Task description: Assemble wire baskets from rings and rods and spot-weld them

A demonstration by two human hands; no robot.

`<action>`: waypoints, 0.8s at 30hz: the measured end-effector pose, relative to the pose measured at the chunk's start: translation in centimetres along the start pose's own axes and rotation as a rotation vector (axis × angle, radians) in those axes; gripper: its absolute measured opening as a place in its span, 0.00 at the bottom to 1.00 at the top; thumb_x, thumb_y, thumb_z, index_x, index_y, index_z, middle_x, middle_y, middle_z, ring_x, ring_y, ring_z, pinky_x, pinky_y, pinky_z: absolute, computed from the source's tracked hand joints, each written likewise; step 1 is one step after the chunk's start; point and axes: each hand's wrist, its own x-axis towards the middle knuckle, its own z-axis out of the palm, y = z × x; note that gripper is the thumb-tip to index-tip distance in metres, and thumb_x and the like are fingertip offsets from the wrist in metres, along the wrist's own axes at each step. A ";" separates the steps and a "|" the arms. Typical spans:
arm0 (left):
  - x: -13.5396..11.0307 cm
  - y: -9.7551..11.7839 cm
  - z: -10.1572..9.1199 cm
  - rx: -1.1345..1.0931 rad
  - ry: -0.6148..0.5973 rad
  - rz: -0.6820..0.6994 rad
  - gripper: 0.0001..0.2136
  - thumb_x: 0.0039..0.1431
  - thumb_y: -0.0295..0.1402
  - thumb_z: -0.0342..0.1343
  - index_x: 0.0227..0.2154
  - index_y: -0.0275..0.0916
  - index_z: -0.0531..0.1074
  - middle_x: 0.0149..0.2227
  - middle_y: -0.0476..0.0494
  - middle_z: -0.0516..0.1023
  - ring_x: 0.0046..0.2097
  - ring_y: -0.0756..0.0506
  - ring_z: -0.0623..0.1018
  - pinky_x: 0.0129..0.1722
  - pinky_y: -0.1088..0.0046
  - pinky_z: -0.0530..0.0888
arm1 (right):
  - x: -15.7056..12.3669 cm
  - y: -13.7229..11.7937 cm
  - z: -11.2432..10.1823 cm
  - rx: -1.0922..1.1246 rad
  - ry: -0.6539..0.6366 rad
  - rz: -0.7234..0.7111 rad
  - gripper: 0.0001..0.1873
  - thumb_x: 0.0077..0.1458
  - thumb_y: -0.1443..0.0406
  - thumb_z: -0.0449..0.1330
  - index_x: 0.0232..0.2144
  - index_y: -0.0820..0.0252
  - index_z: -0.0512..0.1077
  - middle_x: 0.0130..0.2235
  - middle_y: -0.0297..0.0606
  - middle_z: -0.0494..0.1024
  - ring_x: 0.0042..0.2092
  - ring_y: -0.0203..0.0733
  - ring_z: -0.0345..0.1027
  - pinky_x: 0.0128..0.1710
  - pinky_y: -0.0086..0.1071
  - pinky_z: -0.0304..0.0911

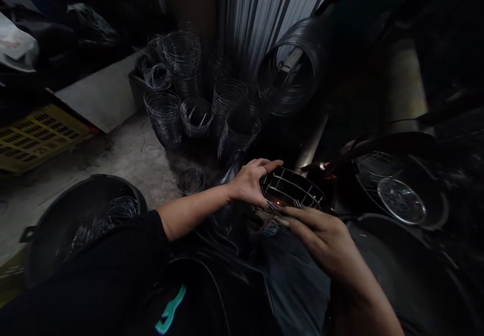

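Observation:
My left hand [251, 182] is closed on the near-left side of a round wire basket [293, 187], its thumb and fingers spanning the rim. The basket is tilted, made of thin metal rods with rings and crossbars. My right hand [321, 235] comes in from the lower right, its fingers pressed together at the near edge of the basket. What lies between those fingertips is too dark to make out. A small bundle of thin wire pieces [266, 215] lies below the basket, by both hands. A tiny orange glow shows at the basket's near edge.
Several stacks of wire rings [162, 117] stand on the floor ahead. A large wire coil [291, 69] leans behind them. A black tub [102, 177] with wire pieces is at left, near a yellow crate [38, 134]. At right, a dark basin [440, 210] holds round wire pieces.

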 end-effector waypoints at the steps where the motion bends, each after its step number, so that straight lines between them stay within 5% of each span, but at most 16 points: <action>1: -0.4 0.6 0.1 0.056 -0.009 0.009 0.50 0.29 0.46 0.70 0.61 0.39 0.61 0.54 0.36 0.68 0.55 0.36 0.70 0.58 0.55 0.67 | 0.2 0.3 0.2 -0.026 -0.026 0.048 0.13 0.61 0.60 0.56 0.38 0.55 0.79 0.34 0.37 0.81 0.33 0.39 0.76 0.33 0.27 0.71; 8: -0.3 2.4 1.2 0.175 0.003 -0.044 0.47 0.31 0.47 0.68 0.59 0.43 0.62 0.56 0.36 0.68 0.57 0.35 0.69 0.57 0.51 0.66 | -1.1 1.4 1.7 -0.778 -0.015 -0.002 0.16 0.55 0.66 0.57 0.45 0.59 0.77 0.38 0.42 0.81 0.35 0.46 0.76 0.31 0.33 0.70; 15: 1.7 2.7 1.8 0.128 -0.004 -0.043 0.47 0.31 0.47 0.67 0.59 0.42 0.62 0.56 0.36 0.68 0.56 0.35 0.69 0.56 0.50 0.66 | -1.6 3.4 1.0 -0.637 0.275 -0.168 0.16 0.59 0.68 0.52 0.38 0.63 0.80 0.32 0.43 0.81 0.31 0.44 0.76 0.31 0.32 0.69; 24: 5.1 2.4 2.1 0.106 0.024 -0.029 0.45 0.32 0.45 0.67 0.59 0.39 0.63 0.55 0.37 0.68 0.57 0.36 0.68 0.57 0.52 0.67 | 0.6 5.7 -1.0 -0.585 0.312 -0.184 0.14 0.60 0.66 0.53 0.37 0.61 0.80 0.33 0.41 0.81 0.31 0.41 0.75 0.31 0.31 0.68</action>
